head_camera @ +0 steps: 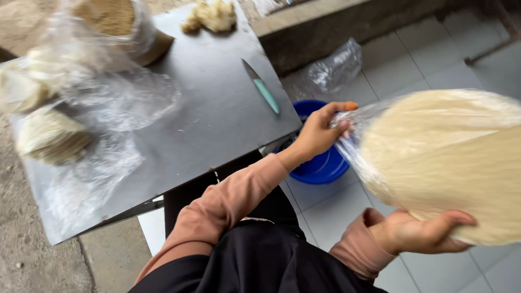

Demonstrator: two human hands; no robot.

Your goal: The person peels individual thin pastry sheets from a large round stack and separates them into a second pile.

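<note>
The person has a big stack of pale round wafers [450, 163] in clear plastic, held out over the tiled floor [434, 59] to the right of the table. The left hand [320, 133] is closed, pinching the bunched plastic at the stack's upper left edge. The right hand [418, 233] cups the stack from underneath, fingers curled loosely around the lower rim.

Just behind the left hand sits a blue tub [320, 165], partly blocked by that hand and the wrapper. The grey metal table [217, 119] has a teal-handled knife [261, 87] near its right edge, more bagged wafer stacks [51, 138] on the left, and a crumbly pale lump [211, 15] at the far end. A loose clear bag [334, 68] lies on the floor.
</note>
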